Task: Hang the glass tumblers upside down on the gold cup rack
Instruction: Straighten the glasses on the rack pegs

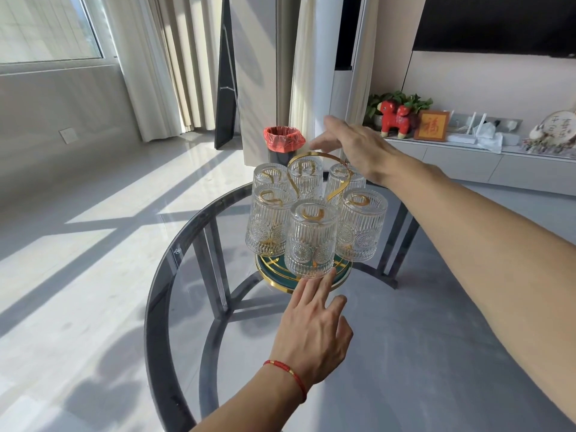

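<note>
well, at the far left, sunlight from a large window (46, 26) with pale pleated curtains (162, 63) falls in bars on the glossy grey floor (78, 213), and further right a small bin lined with a red plastic bag (283, 141) stands on the floor behind the round smoked-glass table (162, 307); on the table's far part sits the gold wire cup rack with a green round base (271, 271) and a looped gold handle on top, and all six ribbed clear glass tumblers with pressed flower medallions (311, 241) hang on it upside down, their bases up and a gold prong showing through each; the left hand (311, 332), a thin red cord bracelet (288, 371) on its wrist, reaches in from below with fingers spread and loose, gripping nothing, its fingertips just at the rim of the nearest tumbler; the right hand (352, 148) hovers over the rack's handle, fingers spread, holding nothing; to the right a low white cabinet (467, 163) carries a red toy animal (394, 118) and a framed gold plaque (431, 126)
</note>
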